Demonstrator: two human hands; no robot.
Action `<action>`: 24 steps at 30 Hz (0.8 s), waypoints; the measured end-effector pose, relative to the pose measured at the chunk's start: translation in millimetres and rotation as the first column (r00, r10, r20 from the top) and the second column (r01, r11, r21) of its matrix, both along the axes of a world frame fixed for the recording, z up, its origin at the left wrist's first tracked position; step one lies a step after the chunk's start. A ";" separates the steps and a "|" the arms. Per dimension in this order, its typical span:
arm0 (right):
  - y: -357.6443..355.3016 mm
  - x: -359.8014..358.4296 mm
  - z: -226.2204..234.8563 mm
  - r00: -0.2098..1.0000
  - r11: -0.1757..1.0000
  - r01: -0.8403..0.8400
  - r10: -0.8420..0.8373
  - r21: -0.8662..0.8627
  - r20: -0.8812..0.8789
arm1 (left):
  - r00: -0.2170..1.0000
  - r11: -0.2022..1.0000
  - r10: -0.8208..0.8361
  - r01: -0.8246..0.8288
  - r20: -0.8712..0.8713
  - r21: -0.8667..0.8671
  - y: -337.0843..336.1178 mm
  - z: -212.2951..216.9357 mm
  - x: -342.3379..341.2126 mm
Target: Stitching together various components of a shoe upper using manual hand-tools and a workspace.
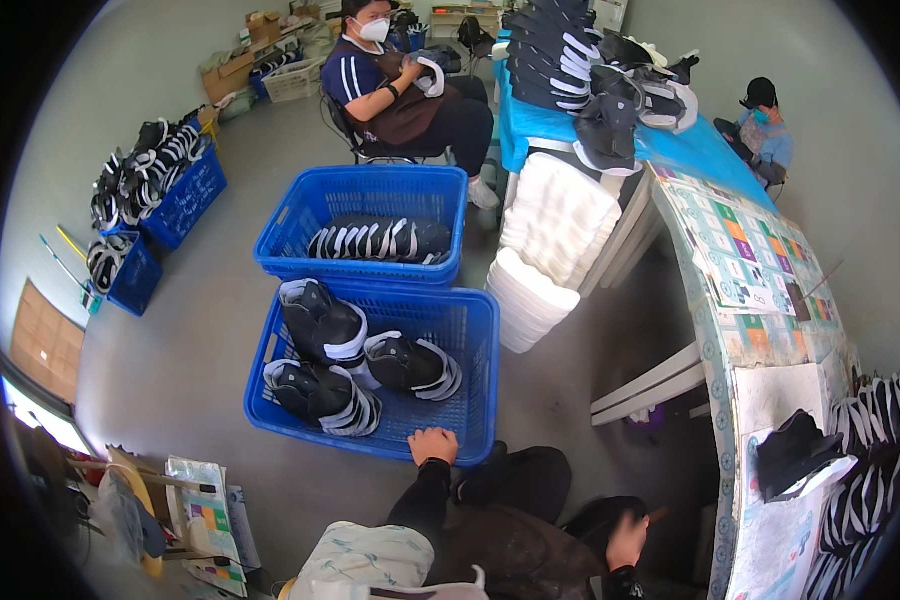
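My left hand (432,445) reaches forward and curls over the near rim of a blue plastic crate (477,340) on the floor. Inside it lie several black shoe uppers with white trim (410,365). My right hand (627,540) is low by my lap, blurred, next to a dark rounded thing (595,515); whether it holds it is unclear. A second blue crate (360,190) stands just beyond the first, with a row of the same uppers (375,240) in it.
A long table with a patterned cover (760,350) runs along my right, with a black upper (795,450) on it. Stacks of white pieces (555,220) lean beside it. A seated person (400,90) works beyond the crates, another (760,130) at far right. More filled crates (185,200) stand left.
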State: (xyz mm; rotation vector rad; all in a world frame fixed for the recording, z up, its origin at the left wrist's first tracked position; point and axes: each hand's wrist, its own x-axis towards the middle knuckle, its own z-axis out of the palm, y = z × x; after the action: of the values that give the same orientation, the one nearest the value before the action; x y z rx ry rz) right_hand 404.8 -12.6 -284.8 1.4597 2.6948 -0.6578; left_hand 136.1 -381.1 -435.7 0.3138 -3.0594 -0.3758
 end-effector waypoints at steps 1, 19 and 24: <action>5.7 -4.8 -4.2 0.999 1.000 0.006 -0.006 -0.007 0.040 | 1.000 1.000 0.007 -0.007 -0.005 -0.005 0.2 0.3 0.1; -1.7 -26.9 6.7 0.982 0.982 0.185 -0.185 0.027 0.027 | 0.993 0.999 0.041 -0.038 0.113 -0.021 2.5 0.6 -4.9; -1.8 -26.7 5.0 0.983 0.983 0.183 -0.183 0.014 0.033 | 0.994 0.999 0.039 -0.037 0.100 -0.022 3.1 -2.2 -4.2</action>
State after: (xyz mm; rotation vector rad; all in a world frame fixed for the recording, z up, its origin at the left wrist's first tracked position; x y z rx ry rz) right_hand 378.1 -14.5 -279.8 1.7202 2.5645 -0.6189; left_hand 131.9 -378.0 -437.9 0.4012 -3.1476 -0.3378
